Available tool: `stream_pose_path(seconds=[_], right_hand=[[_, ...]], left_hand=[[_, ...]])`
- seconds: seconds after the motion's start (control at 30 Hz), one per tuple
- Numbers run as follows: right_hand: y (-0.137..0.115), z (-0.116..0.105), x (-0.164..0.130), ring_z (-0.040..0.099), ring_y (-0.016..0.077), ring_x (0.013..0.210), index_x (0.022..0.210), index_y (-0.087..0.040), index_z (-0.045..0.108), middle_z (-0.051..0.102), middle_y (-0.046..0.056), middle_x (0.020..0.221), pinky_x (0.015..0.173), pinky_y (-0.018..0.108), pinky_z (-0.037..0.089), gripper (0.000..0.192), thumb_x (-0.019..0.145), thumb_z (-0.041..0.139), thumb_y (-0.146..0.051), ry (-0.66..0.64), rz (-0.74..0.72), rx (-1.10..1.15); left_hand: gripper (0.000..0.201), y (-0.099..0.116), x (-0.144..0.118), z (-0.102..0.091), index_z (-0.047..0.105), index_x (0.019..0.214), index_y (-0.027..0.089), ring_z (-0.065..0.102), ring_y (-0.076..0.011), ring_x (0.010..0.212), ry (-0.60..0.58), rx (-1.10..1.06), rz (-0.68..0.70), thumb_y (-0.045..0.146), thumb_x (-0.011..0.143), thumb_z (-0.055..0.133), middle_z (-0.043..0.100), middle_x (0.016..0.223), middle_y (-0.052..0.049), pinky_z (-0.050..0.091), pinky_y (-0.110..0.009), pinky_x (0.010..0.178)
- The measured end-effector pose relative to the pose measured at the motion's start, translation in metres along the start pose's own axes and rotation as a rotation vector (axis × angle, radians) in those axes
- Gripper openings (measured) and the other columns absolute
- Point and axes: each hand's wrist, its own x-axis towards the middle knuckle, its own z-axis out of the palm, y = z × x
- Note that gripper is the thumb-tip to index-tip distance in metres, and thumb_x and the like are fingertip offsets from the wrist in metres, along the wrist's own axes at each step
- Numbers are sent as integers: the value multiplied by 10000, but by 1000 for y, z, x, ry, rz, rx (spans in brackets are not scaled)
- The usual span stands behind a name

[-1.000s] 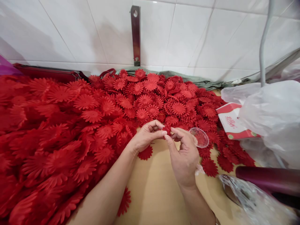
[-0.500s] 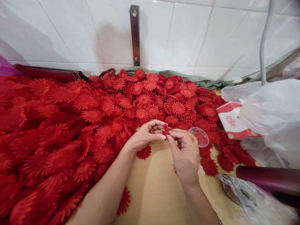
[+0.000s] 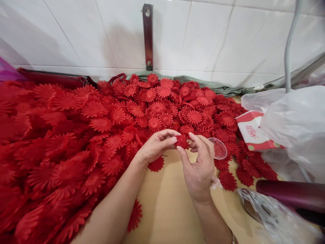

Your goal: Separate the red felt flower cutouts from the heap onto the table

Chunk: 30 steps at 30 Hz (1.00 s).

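Observation:
My left hand (image 3: 158, 145) pinches a small red artificial flower (image 3: 182, 141) between thumb and fingers, over the tabletop. On the flower's right side is my right hand (image 3: 199, 159), its thumb at the lower edge and its index finger at the upper right, with the flower's edge between them. The flower's petals are bunched, and its far side is hidden. Behind and to the left spreads a large heap of flat red flower pieces (image 3: 101, 125). One loose red flower piece (image 3: 156, 164) lies beneath my left hand, and another (image 3: 135, 216) lies by my left forearm.
A round clear plastic lid (image 3: 220, 149) lies right of my right hand. Farther right are a red-and-white box (image 3: 254, 132), a white plastic bag (image 3: 302, 118), a dark purple cylinder (image 3: 289, 195) and clear plastic wrap (image 3: 274, 213). A tiled wall (image 3: 208, 37) stands behind the heap.
The flower has turned so more of its petals face me. My right fingers have spread from a tight pinch to wider around its edge.

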Motion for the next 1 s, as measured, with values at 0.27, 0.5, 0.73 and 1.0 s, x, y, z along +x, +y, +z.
stream_pose_path(seconds=[0.27, 0.5, 0.73, 1.0], right_hand=[[8, -2, 1, 680, 185, 917, 1072, -167, 698, 742, 82, 980, 872, 347, 526, 146, 973, 625, -247, -54, -94, -64], [10, -3, 1, 647, 176, 835, 1029, -195, 661, 704, 46, 902, 768, 314, 504, 155, 1018, 515, -249, -239, 57, 59], [10, -1, -3, 586, 161, 739, 898, -199, 605, 650, 25, 802, 695, 289, 456, 267, 1046, 428, -332, -303, 160, 115], [-1, 2, -7, 576, 166, 788, 1059, -189, 639, 664, 34, 897, 746, 300, 474, 253, 980, 572, -420, -237, 237, 112]], left_hand=[[258, -3, 2, 1, 747, 985, 198, 651, -122, 878, -4, 26, 67, 277, 761, 849, 717, 961, -20, 520, -235, 831], [401, 3, -1, -2, 755, 1167, 240, 659, -185, 1054, -124, 231, 104, 256, 774, 833, 721, 1236, -72, 490, -286, 957], [239, -3, 5, -6, 782, 936, 168, 658, -124, 767, -15, 265, 141, 273, 739, 866, 764, 888, -37, 516, -262, 796], [224, -4, 6, -5, 782, 943, 181, 650, -112, 797, 19, 260, 185, 282, 757, 855, 745, 888, -20, 493, -229, 800]])
